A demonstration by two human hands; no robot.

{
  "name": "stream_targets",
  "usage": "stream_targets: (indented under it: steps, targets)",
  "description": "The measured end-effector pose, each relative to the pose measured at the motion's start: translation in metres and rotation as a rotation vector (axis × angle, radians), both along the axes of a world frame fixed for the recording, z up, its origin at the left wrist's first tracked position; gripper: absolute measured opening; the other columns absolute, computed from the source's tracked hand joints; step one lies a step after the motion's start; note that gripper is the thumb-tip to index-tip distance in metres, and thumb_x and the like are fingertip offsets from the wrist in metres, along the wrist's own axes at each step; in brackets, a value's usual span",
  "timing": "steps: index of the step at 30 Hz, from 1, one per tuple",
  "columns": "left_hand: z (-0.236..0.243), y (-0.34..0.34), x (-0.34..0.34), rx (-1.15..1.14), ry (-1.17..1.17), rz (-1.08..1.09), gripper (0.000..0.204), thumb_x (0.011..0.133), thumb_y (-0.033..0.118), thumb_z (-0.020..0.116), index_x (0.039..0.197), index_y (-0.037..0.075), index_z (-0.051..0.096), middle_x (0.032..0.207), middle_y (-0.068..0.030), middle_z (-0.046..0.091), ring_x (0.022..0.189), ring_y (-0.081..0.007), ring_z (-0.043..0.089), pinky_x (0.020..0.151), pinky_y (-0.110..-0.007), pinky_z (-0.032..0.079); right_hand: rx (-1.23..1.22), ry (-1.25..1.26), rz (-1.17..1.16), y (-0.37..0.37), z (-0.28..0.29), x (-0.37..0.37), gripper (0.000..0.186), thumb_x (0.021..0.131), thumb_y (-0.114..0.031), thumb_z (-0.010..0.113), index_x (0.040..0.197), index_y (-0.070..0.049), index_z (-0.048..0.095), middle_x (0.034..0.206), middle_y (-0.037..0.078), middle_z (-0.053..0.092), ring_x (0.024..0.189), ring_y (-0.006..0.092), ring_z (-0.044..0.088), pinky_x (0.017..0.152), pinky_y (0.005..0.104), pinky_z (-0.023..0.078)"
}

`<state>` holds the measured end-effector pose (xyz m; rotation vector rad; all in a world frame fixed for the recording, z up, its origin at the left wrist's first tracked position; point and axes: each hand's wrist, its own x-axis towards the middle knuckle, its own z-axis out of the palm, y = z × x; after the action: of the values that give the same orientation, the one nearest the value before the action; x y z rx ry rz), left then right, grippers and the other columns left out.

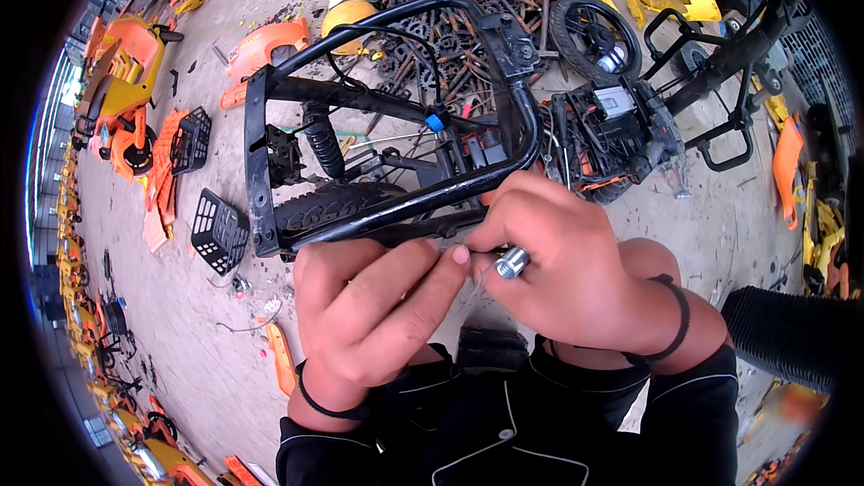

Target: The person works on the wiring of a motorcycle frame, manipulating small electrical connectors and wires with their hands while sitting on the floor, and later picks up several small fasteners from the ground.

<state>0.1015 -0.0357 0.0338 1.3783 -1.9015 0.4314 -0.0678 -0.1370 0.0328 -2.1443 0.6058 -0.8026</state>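
My left hand (373,306) and my right hand (567,265) meet fingertip to fingertip in front of me. The left is closed, thumb and fingers pinched together; whatever is between them is too small to make out. My right hand is curled around a silver metal socket (511,263), its round end poking out of the fist. A thin, pale wisp hangs by the right fingers, too blurred to name. Just beyond both hands lies a black scooter frame (405,196), with a shock absorber (322,142), a tire (342,202) and a blue clip (436,122) on it.
A heap of rusty metal parts (423,0) fills the far side, with a loose wheel (594,36) beside it. Black baskets (220,232) and orange panels (157,171) lie left. A black ribbed object (787,333) stands close on the right.
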Motion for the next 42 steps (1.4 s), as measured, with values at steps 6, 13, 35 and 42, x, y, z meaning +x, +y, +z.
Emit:
stream_targets:
  steps: [6,13,35,42]
  targets:
    - [0.002,-0.006,0.004,0.220,0.236,-0.086,0.028,0.070,0.003,0.076,0.096,0.011,0.072,0.097,-0.0028,0.069,0.080,-0.0232,0.060,0.070,-0.033,0.047,-0.390,0.016,0.012,0.001,-0.009,-0.001,0.021,0.068,-0.001,0.073,0.083,-0.006,0.060,0.084,0.007,0.056,0.072,0.0261,0.063,0.058,0.0347,0.050]
    - [0.001,0.000,0.005,0.267,0.455,-0.124,0.032,0.066,-0.004,0.076,0.095,0.010,0.071,0.095,-0.0028,0.071,0.079,-0.0227,0.061,0.070,-0.033,0.047,-0.001,0.027,0.198,-0.010,0.000,-0.001,0.017,0.080,-0.005,0.076,0.095,-0.004,0.068,0.091,0.008,0.064,0.081,0.0268,0.065,0.069,0.0337,0.053]
    - [0.001,-0.001,0.008,0.019,0.101,0.046,0.039,0.067,0.012,0.086,0.103,0.016,0.072,0.102,-0.0003,0.065,0.091,-0.0225,0.057,0.079,-0.035,0.044,0.344,-0.117,0.265,-0.022,-0.007,0.000,0.012,0.091,-0.010,0.069,0.100,-0.002,0.069,0.088,0.009,0.066,0.083,0.0230,0.064,0.074,0.0323,0.050]
    - [-0.002,-0.001,0.006,-0.016,0.054,0.061,0.036,0.065,0.007,0.084,0.098,0.016,0.074,0.099,0.0031,0.065,0.088,-0.0210,0.057,0.077,-0.032,0.043,0.352,-0.105,0.277,-0.022,-0.003,-0.003,0.011,0.091,-0.010,0.070,0.098,-0.002,0.069,0.088,0.008,0.066,0.083,0.0219,0.064,0.075,0.0317,0.050]
